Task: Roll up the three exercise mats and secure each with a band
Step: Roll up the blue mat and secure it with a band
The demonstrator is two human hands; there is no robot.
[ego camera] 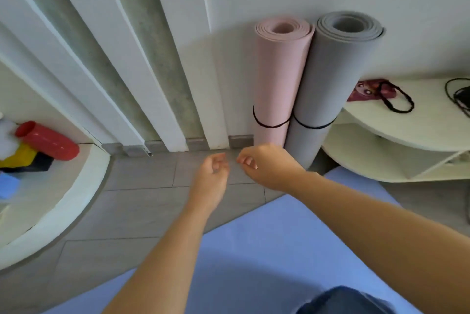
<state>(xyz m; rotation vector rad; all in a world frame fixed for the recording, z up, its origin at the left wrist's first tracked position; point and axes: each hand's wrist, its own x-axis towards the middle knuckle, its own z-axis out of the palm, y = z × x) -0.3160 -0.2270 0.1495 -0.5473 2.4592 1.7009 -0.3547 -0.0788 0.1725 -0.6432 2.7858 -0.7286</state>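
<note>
A rolled pink mat [279,77] and a rolled grey mat [328,80] stand upright side by side against the wall, each with a thin black band low around it. A blue mat [267,250] lies flat on the floor under my arms. My left hand [212,176] and my right hand [267,163] hover close together above the tiles, just in front of the pink roll's base. Both have loosely curled fingers and hold nothing. A loose black band [396,100] lies on the white shelf to the right.
A low white shelf unit [396,158] stands right of the rolls, with a maroon item [368,90] and black cords on top. At left, a curved white shelf [76,186] holds a red cylinder [48,141] and coloured items. Grey floor tiles lie between.
</note>
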